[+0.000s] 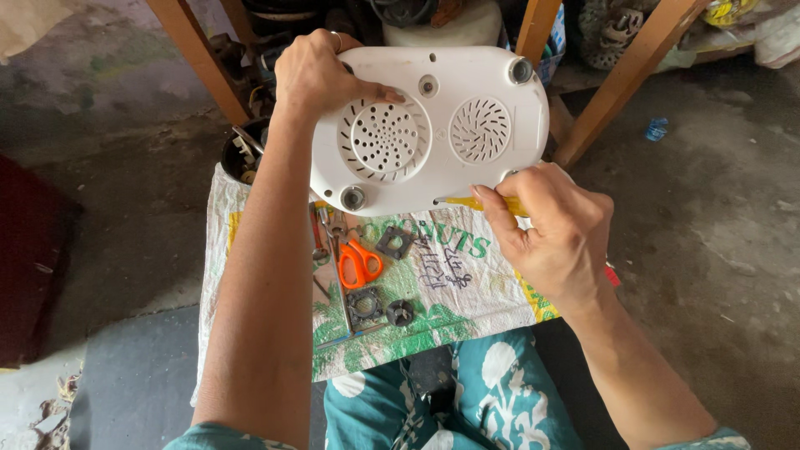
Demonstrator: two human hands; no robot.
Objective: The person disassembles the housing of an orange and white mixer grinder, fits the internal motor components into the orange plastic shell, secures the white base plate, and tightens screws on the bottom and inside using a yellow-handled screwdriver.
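Observation:
I hold a white plastic appliance base (454,158) upside down above my lap, its underside with two round vent grilles and grey rubber feet facing me. My left hand (317,75) grips its upper left corner, thumb resting on the left grille. My right hand (554,229) holds a yellow-handled screwdriver (471,202) whose tip is pushed into the seam at the base's lower edge.
A printed woven sack (467,283) lies under the work with orange-handled scissors (360,262), pliers (325,242) and three black square and round parts on it. A dark bowl of small parts (242,158) stands left. Wooden table legs (621,71) rise behind, on a concrete floor.

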